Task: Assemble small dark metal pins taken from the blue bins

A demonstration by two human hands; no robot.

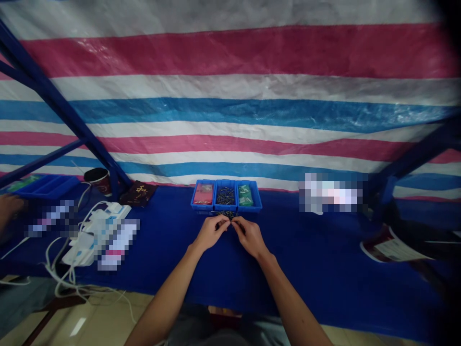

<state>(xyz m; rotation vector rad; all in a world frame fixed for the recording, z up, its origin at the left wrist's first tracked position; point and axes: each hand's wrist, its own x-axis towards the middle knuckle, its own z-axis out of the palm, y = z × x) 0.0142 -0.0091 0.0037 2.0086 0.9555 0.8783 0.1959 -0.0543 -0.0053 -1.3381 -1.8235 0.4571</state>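
Note:
My left hand and my right hand meet over the blue table cloth, fingertips pinched together on a small dark part I cannot make out. Just beyond the fingertips lies a small heap of dark screws. Behind it stands a row of three blue bins: the left bin holds red pieces, the middle bin dark screws, the right bin green pieces.
White power strips with cables lie at the left, with a paper cup, a dark pouch and a blue tray behind them. Another person's hand shows at the left edge. Blue frame bars slant across a striped tarp.

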